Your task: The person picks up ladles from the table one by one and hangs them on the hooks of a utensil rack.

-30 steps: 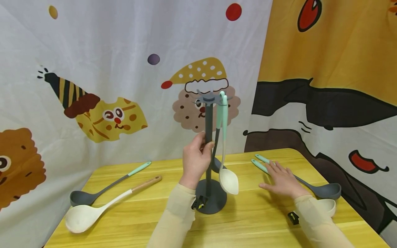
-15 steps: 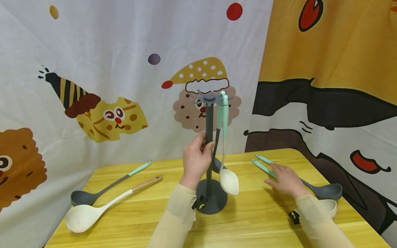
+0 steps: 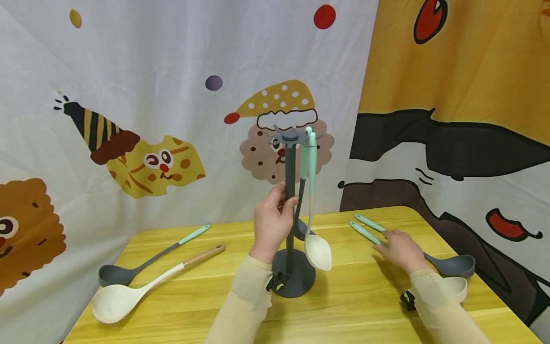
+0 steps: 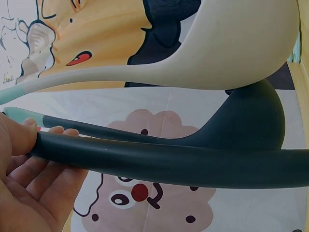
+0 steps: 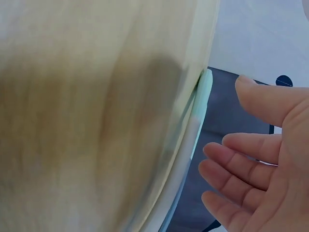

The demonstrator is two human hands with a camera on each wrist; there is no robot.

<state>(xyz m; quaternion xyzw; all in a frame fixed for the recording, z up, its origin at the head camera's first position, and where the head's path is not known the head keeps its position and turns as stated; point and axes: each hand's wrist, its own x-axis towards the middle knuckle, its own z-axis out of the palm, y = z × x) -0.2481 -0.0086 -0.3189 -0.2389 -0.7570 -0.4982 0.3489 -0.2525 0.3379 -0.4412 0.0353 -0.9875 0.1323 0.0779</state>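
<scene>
rack (image 3: pixel 290 167) dark grey. hanging cream utensil (image 3: pixel 318 253) and hanging grey utensil (image 3: pixel 303 229) mint-handled. right ladle (image 3: pixel 456 265) dark grey, mint-handled. white ladle (image 3: pixel 112 303) tan-handled. desk (image 3: pixel 180 310) yellow wood-grain. sleeves (image 3: pixel 240 301) beige. curtain (image 3: pixel 150 57) white/orange; printed hat (image 3: pixel 277 100) gold, white polka dots.

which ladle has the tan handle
The white ladle lying on the left of the table, just in front of a dark ladle. Its handle is tan; the other handles in view are mint green.
</scene>
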